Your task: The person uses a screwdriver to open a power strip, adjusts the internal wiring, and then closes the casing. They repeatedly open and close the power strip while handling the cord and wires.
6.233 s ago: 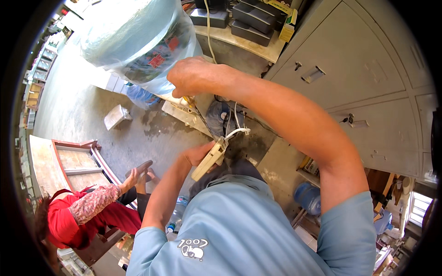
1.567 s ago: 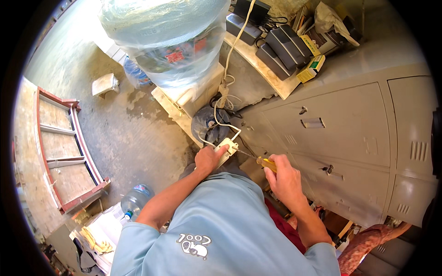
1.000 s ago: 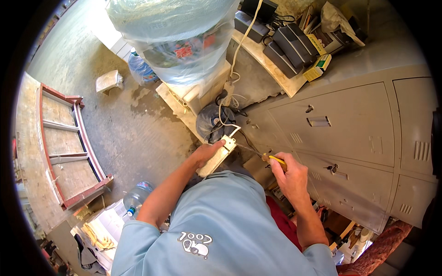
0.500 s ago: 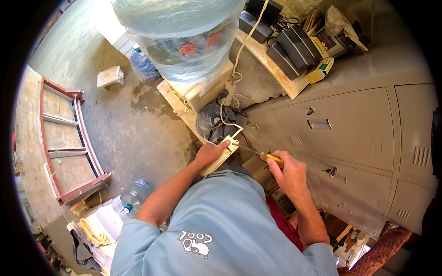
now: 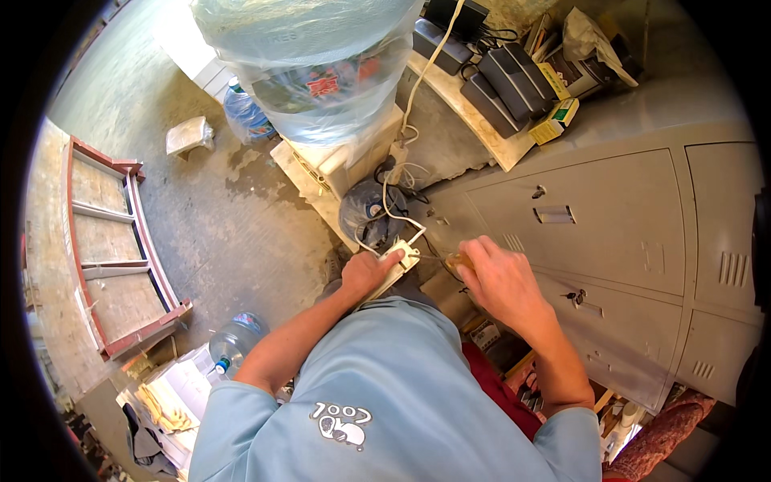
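My left hand (image 5: 368,271) is closed round a cream power strip (image 5: 392,277), with the thumb along its upper end. A white cord (image 5: 399,215) runs from that end up toward the water dispenser. My right hand (image 5: 499,277) grips a screwdriver by its yellow-brown handle (image 5: 458,260), which the fingers mostly cover. The thin metal shaft (image 5: 431,257) points left, and its tip meets the end of the strip near the cord. Whether the tip sits in a screw is too small to tell.
Ahead stands a dispenser with a large plastic-wrapped water bottle (image 5: 313,72). Grey metal lockers (image 5: 610,217) line the right side. Black devices (image 5: 514,80) lie on a shelf at the far right. Another water bottle (image 5: 234,341) and papers (image 5: 181,386) are at left, near a wooden frame (image 5: 120,241).
My right hand has turned on the screwdriver handle, knuckles now uppermost and covering more of it, and the right elbow has swung outward. The left hand holds the strip in nearly the same place.
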### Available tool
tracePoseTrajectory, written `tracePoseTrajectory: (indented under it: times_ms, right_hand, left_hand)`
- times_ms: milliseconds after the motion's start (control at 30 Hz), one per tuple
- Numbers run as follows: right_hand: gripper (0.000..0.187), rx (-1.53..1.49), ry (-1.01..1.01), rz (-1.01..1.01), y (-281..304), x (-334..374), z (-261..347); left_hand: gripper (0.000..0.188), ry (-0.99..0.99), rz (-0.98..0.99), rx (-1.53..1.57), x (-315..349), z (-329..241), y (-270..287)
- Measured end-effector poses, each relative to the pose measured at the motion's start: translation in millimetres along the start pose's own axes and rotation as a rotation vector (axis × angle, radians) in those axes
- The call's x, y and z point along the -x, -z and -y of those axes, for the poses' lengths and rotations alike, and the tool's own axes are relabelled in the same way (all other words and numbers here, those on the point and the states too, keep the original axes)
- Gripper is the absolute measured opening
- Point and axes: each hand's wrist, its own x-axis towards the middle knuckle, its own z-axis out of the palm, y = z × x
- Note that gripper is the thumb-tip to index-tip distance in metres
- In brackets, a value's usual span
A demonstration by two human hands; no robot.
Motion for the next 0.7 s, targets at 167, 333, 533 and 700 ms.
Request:
tracePoseTrajectory:
  times_ms: [167,333,533,700]
  right_hand:
    - [0.024,0.079,-0.042,0.126,-20.3,-6.9,-7.8]
    - [0.030,-0.010,-0.037,-0.006,-11.4,-13.9,-7.5]
    - [0.031,0.056,-0.268,0.133,-20.9,-10.6,-4.0]
    - [0.028,-0.070,-0.136,-0.088,-16.1,-7.2,-0.6]
  left_hand:
    - [0.092,-0.022,-0.020,0.033,-1.3,4.3,-2.3]
    - [0.091,-0.017,-0.021,0.033,-2.3,6.8,-2.4]
    - [0.091,-0.037,-0.023,0.011,-7.1,8.8,-6.5]
    - [0.092,-0.019,-0.014,0.002,-7.4,6.6,-3.2]
